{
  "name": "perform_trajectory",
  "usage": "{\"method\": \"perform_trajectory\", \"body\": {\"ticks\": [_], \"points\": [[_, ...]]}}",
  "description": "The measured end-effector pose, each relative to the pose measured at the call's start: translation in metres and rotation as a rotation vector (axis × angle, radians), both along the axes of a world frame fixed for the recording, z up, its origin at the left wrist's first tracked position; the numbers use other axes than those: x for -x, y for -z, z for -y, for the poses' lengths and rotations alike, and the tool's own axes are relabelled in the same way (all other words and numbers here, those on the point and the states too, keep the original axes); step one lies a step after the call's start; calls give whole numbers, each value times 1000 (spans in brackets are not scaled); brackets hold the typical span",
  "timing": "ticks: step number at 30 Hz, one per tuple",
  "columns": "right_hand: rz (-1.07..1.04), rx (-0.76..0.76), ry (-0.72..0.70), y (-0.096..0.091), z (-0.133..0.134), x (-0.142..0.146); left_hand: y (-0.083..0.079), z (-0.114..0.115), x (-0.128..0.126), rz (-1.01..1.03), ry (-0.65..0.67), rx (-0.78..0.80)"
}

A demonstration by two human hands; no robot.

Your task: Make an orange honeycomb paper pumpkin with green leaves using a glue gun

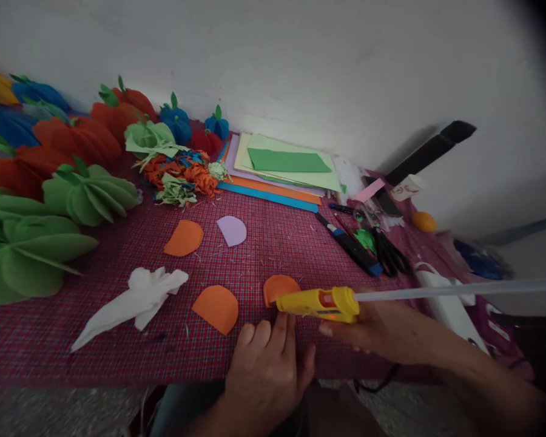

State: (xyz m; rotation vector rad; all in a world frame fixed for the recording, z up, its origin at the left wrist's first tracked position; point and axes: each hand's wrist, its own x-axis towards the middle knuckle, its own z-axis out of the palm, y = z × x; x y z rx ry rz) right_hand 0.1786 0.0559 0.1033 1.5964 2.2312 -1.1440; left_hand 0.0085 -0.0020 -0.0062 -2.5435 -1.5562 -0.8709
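Crosswise in long axis, the yellow glue gun, nozzle leftward.

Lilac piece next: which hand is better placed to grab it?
Probably the left hand: it's nearer the lilac piece and holds no tool, while the right hand grips the glue gun.

R hand grips yellow glue gun, clear glue stick out the back, tip at orange paper pc. L hand palm down, fingertips just beside tip. Other orange pcs + lilac pc on checked cloth; crumpled tissue & paper pumpkins to L. Paper stack at back; cutter, scissors to R.
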Motion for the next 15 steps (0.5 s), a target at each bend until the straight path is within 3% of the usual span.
{"method": "perform_trajectory", "body": {"ticks": [9, 15], "points": [[-28, -39, 10, 5, -5, -1, 0, 0, 0, -8, 6, -7], [-48, -9, 91, 12, -8, -1, 1, -1, 0, -6, 11, -11]]}}
